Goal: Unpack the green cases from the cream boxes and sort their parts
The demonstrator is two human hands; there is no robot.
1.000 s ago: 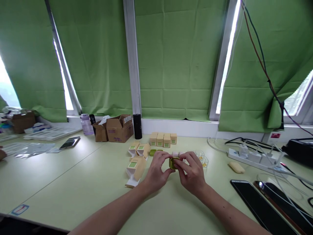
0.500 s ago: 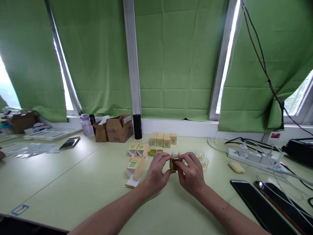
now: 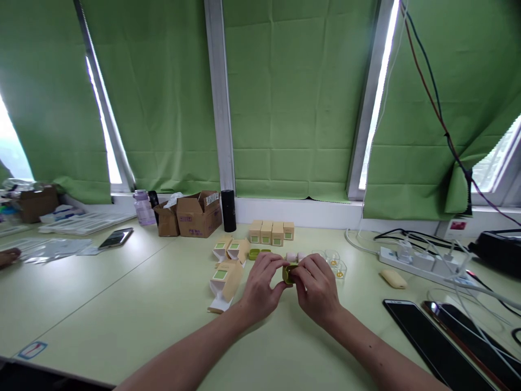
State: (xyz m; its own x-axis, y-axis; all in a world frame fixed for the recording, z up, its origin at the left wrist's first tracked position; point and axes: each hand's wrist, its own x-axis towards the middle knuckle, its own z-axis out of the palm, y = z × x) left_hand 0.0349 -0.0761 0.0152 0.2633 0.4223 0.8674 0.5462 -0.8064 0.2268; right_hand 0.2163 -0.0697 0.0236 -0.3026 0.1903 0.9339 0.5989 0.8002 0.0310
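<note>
Between my two hands is a small olive-green case (image 3: 288, 275), tilted up off the table and apparently open toward the right. The fingers and thumb of my left hand (image 3: 260, 287) grip its left side. My right hand (image 3: 318, 288) is closed, its fingertips pressed against the case's right side and opening; anything small between them is hidden. Just behind my left hand lies another green case (image 3: 259, 253). Small pale pink pieces (image 3: 291, 256) stand beyond my fingertips. Clear little containers with gold-coloured centres (image 3: 339, 271) sit behind my right hand.
Opened cartons (image 3: 226, 279) lie left of my hands, and several closed small boxes (image 3: 266, 233) stand behind. Brown cardboard boxes (image 3: 199, 214) and a black cylinder (image 3: 228, 210) stand farther back. On the right are a power strip (image 3: 423, 263) and phones (image 3: 419, 331). Another person's hand (image 3: 8, 257) shows far left.
My hands and the green case stay nearly in place, with only a slight shift of my right fingers. At the far left, the other person's hand has come farther into view.
</note>
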